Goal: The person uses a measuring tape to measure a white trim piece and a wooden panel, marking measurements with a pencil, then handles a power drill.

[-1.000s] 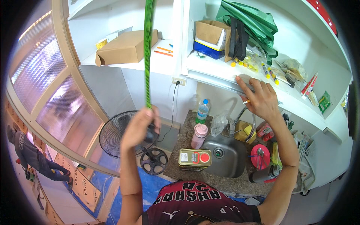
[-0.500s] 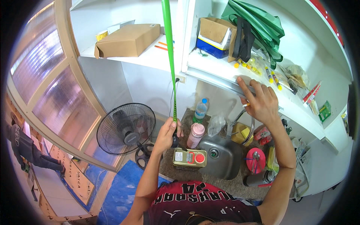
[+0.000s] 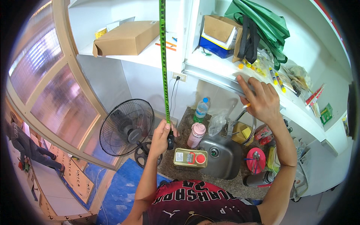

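Observation:
My left hand point(image 3: 162, 137) is closed around the dark case of a tape measure point(image 3: 170, 141). Its green blade point(image 3: 165, 71) runs out upward past the top of the view, in front of the left shelf. At the front edge of the right white shelf point(image 3: 221, 83) is my right hand point(image 3: 260, 98), index finger stretched along the edge. A thin orange pencil-like stick point(image 3: 246, 106) pokes out from under that hand's fingers; the rest of it is hidden by them.
Below are a steel sink point(image 3: 221, 161), a pink bottle point(image 3: 196, 135), a water bottle point(image 3: 201, 110) and a gold tin point(image 3: 190, 158). A black fan point(image 3: 127, 127) stands left. Boxes point(image 3: 127, 39) and a green bag point(image 3: 262, 26) occupy the shelves. Another person point(image 3: 32, 144) is far left.
My left hand has moved slightly left with the tape measure. The blade has swung left and turned, now showing its marked face. My right hand remains at the shelf edge. The other person has shifted.

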`<state>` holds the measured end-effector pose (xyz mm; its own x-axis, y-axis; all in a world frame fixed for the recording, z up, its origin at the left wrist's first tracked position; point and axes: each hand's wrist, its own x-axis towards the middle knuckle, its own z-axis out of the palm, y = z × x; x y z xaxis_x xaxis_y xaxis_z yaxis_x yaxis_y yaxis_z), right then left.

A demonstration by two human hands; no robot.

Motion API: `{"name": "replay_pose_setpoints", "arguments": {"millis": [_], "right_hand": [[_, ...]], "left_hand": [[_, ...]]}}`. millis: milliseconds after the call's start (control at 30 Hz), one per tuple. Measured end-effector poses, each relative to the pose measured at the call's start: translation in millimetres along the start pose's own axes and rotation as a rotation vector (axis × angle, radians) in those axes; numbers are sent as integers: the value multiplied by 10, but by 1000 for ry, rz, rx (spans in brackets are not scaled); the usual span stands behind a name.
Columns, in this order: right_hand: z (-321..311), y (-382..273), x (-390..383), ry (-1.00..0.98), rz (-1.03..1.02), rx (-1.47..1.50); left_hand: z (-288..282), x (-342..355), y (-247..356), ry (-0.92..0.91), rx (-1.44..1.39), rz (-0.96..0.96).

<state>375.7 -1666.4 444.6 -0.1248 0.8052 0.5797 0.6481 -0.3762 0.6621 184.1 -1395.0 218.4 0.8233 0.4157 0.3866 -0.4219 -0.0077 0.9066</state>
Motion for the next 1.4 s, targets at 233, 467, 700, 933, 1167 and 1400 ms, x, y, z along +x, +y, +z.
{"name": "replay_pose_setpoints", "arguments": {"millis": [233,467,700,933,1167,1400], "right_hand": [[44,-68,47,-10,19,-40],[164,-155,26,96,45,-129],[173,-176,21,97,48,-117],[169,-141,36,60,-15,-150],[130,-73,36,1,-63,-143],[128,-71,45,-2,-66,-127]], "left_hand": [[-5,-37,-203,-35,-51,-76],[18,-51,-286,-50,-136,-82],[-53,-91,-270,-65,-115,-94],[-20,-56,-294,-99,-67,-71],[-84,-102,-218,-83,-50,-80],[-121,-153,-251,-55,-79,-86]]}}
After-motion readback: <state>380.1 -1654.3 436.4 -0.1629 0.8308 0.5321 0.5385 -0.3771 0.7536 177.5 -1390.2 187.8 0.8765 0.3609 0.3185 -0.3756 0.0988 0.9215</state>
